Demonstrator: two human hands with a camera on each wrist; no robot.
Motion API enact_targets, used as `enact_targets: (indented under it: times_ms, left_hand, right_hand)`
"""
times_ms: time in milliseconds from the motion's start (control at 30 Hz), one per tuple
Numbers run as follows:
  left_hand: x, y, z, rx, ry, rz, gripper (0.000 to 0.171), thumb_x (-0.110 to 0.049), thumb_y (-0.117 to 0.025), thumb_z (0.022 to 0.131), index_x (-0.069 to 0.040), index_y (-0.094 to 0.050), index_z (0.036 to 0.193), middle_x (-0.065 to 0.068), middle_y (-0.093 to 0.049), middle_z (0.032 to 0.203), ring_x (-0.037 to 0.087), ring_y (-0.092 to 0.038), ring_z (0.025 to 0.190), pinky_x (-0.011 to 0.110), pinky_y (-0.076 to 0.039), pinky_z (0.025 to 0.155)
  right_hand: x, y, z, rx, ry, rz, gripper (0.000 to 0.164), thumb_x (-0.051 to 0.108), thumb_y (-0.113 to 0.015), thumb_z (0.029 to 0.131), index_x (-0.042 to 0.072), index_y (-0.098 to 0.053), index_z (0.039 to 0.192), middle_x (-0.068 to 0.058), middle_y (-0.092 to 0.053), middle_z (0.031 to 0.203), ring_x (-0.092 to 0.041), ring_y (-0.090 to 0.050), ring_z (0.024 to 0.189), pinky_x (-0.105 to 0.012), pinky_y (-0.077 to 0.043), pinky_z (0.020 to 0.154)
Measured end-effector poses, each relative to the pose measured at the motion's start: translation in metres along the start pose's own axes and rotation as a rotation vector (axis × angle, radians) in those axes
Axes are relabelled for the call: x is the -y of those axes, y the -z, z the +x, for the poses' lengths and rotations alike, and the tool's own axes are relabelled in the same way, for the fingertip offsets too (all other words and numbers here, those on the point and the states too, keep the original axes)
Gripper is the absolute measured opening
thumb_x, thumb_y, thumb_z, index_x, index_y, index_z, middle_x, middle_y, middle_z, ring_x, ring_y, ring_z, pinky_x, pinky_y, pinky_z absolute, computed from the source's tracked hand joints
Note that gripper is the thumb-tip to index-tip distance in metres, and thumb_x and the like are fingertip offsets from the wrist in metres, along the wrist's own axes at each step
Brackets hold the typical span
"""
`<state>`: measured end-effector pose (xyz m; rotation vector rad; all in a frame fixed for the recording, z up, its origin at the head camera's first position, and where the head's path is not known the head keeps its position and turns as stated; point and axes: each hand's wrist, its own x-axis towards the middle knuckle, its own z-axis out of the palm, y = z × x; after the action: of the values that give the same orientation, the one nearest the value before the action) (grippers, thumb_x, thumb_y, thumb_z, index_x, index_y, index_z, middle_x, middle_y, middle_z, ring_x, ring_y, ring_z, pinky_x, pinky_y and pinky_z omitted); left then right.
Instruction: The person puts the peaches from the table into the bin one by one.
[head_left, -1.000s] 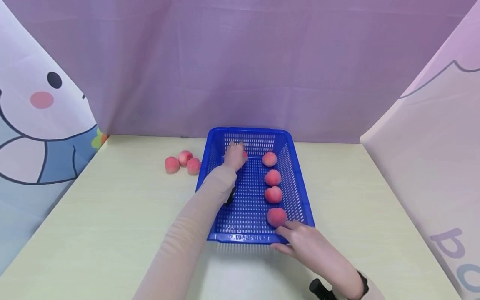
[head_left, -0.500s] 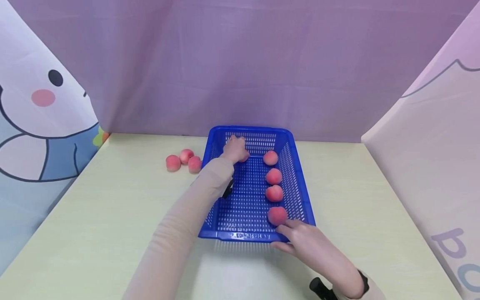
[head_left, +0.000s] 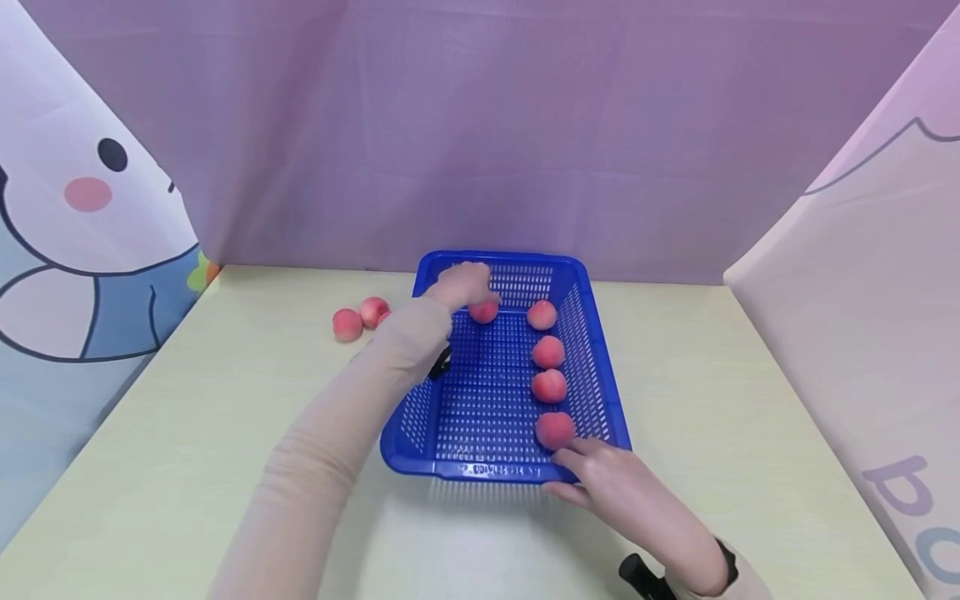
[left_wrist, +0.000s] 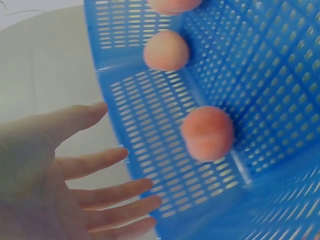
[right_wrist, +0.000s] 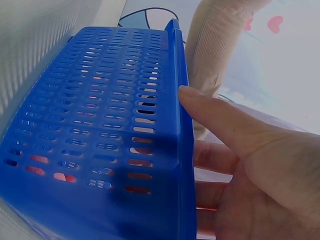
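A blue plastic basket [head_left: 491, 375] holds several pink peaches; a row of them, including one peach [head_left: 549, 386], runs along its right side. Over the back left part of the basket is my left hand [head_left: 462, 285], just beside another peach [head_left: 483, 312]. The left wrist view shows that hand's fingers [left_wrist: 107, 190] spread and straight, holding nothing, with a peach [left_wrist: 207, 132] apart from them. My right hand [head_left: 600, 475] grips the basket's front right rim. In the right wrist view its thumb [right_wrist: 215, 112] lies on the rim's outer side and the other fingers are behind it.
Left of the basket, several more peaches [head_left: 347, 325] sit on the pale table [head_left: 225, 400], one partly hidden by the left sleeve [head_left: 337, 433]. A purple cloth [head_left: 480, 133] hangs behind the table. Printed panels stand on both sides.
My left hand has let go of the peach at the back left of the basket and drawn up and left, baring it. The right hand has stayed on the rim.
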<state>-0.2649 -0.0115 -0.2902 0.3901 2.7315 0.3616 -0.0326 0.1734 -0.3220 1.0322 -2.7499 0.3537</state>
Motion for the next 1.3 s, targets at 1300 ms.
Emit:
enact_targets:
  times_ms: [1300]
  left_hand:
    - [0.023, 0.035, -0.081, -0.116, -0.191, 0.267, 0.048, -0.041, -0.054, 0.084, -0.008, -0.053, 0.119, 0.010, -0.055, 0.116, 0.026, -0.050, 0.108, 0.046, -0.045, 0.080]
  right_hand:
    - [-0.001, -0.001, -0.001, 0.006, -0.015, 0.012, 0.026, 0.038, -0.058, 0.081, 0.013, -0.062, 0.081, 0.006, -0.057, 0.073, -0.010, -0.054, 0.066, -0.023, -0.047, 0.058]
